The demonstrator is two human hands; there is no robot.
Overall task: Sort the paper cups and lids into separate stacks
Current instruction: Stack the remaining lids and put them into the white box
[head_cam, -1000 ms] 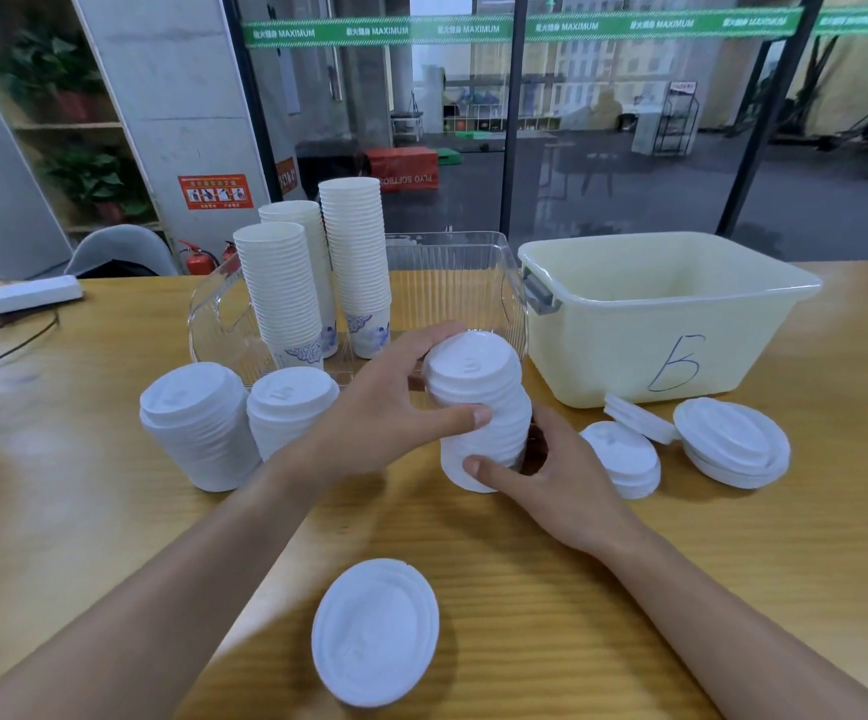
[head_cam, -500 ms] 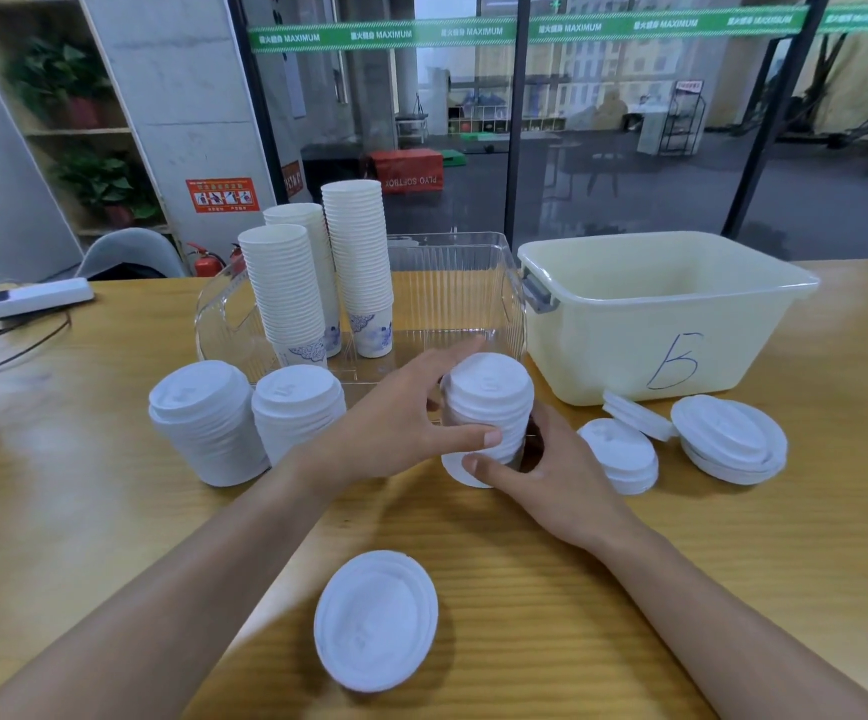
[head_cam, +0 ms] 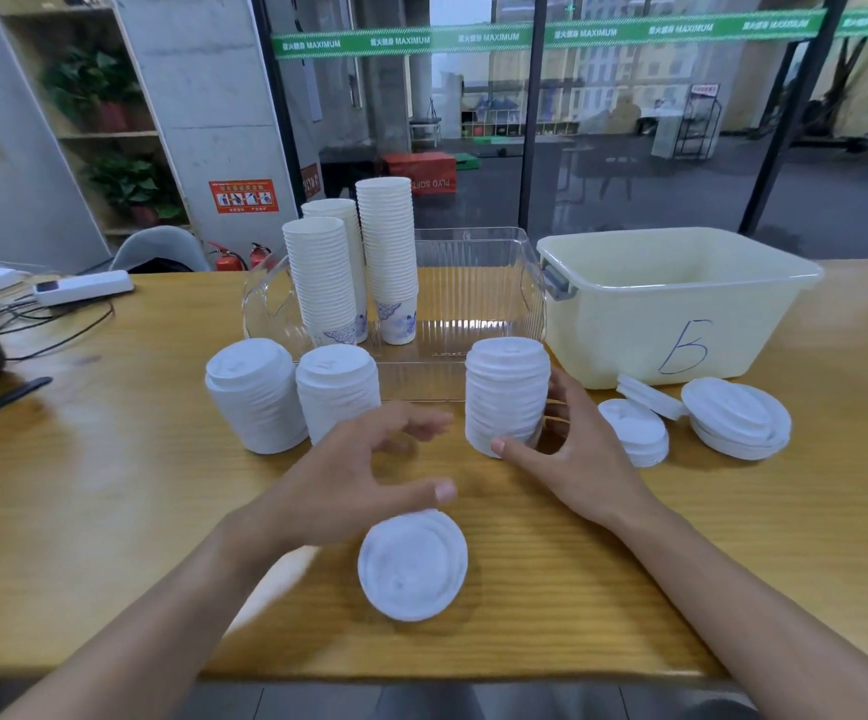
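Before you lies a long wooden table [head_cam: 109, 511]. At its back right stands a cream plastic bin marked with a blue "B" [head_cam: 681, 304], and left of it a clear ribbed plastic tray [head_cam: 473, 283] holding three tall stacks of white paper cups [head_cam: 359, 267]. In front of the tray stand three stacks of white plastic lids: two at the left [head_cam: 291, 397] and a middle stack [head_cam: 507, 394]. Your right hand [head_cam: 582, 454] curls round that middle stack, thumb at its base. Your left hand [head_cam: 348, 485] hovers blurred with fingers spread, gripping nothing, above a single white lid [head_cam: 413, 566] near the table's front edge. More loose lids [head_cam: 733, 418] lie in low piles before the bin.
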